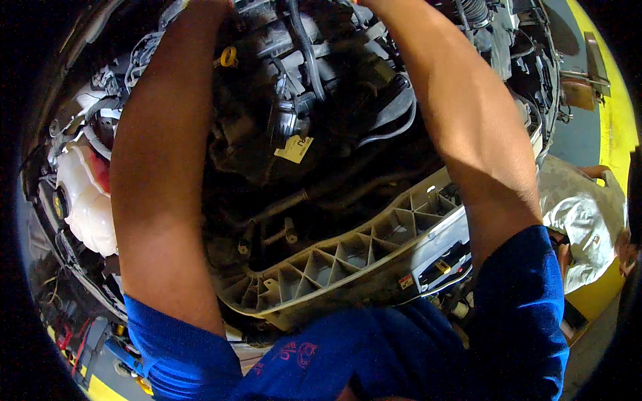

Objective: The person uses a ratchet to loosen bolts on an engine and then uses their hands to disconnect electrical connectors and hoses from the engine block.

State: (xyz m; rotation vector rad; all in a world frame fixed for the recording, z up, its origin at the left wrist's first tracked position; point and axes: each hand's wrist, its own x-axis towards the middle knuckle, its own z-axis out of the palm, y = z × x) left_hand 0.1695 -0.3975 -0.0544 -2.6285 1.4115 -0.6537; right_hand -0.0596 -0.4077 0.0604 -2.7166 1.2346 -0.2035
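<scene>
My two bare forearms reach forward over an open engine bay, one at each side. My left hand is at the top edge among engine parts, mostly cut off. My right hand is also cut off at the top edge; neither hand's fingers show clearly. Between my arms are a black corrugated hose, a yellow ring pull, a pale yellow tag and dark engine parts. A white plastic reservoir sits left of my left forearm. A ribbed front crossmember runs below them.
At the right, another person in pale clothing is low beside the car, near yellow-marked flooring and a metal stand. Tools lie at the lower left. The bodywork edge curves along the left.
</scene>
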